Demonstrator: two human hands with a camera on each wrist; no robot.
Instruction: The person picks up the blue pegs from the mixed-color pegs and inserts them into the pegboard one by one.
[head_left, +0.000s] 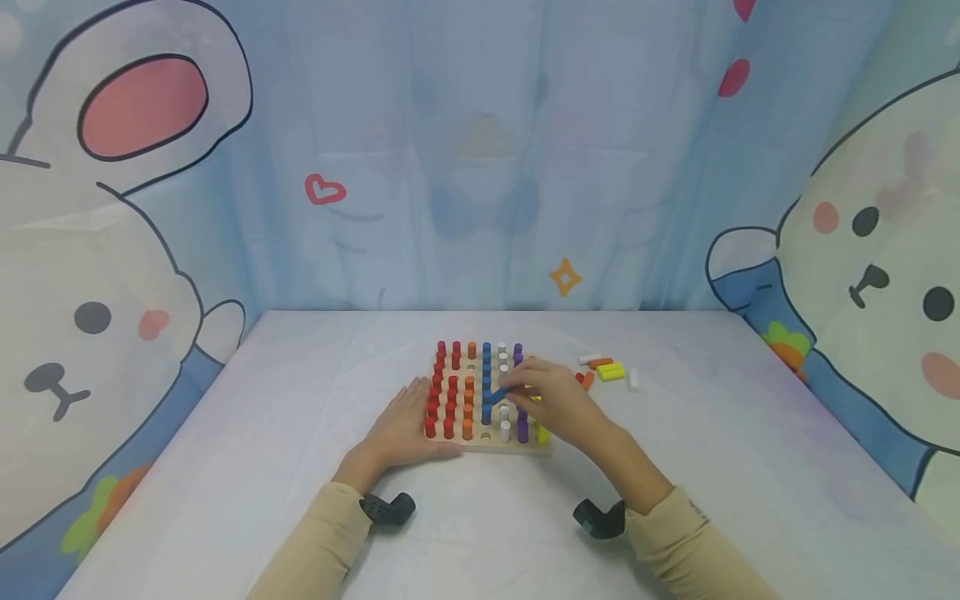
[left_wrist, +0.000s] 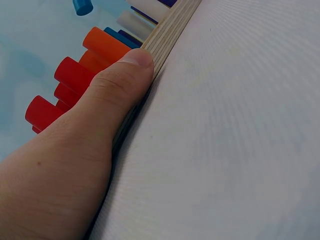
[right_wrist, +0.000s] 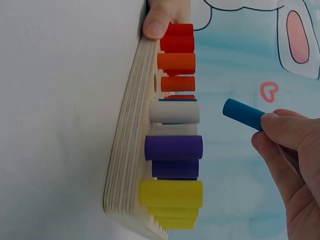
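A wooden pegboard (head_left: 491,448) holds rows of red, orange, blue, white, purple and yellow pegs. Between the thumb and fingers of my right hand (head_left: 558,402) a blue peg (right_wrist: 243,114) is pinched, tilted, above the board. It is apart from the standing pegs in the right wrist view. My left hand (head_left: 401,425) rests against the board's left side with fingers stretched out, its thumb (left_wrist: 122,75) lying along the front edge. Near that thumb stand an orange peg (left_wrist: 107,45) and a red peg (left_wrist: 72,75). In the front row, one hole (head_left: 485,436) of the blue column shows no peg.
Loose pegs lie on the white table right of the board: yellow pegs (head_left: 611,372), a white peg (head_left: 633,380), an orange peg (head_left: 600,363) and others. A curtain (head_left: 480,167) with cartoon animals hangs behind the table. Each wrist wears a dark camera.
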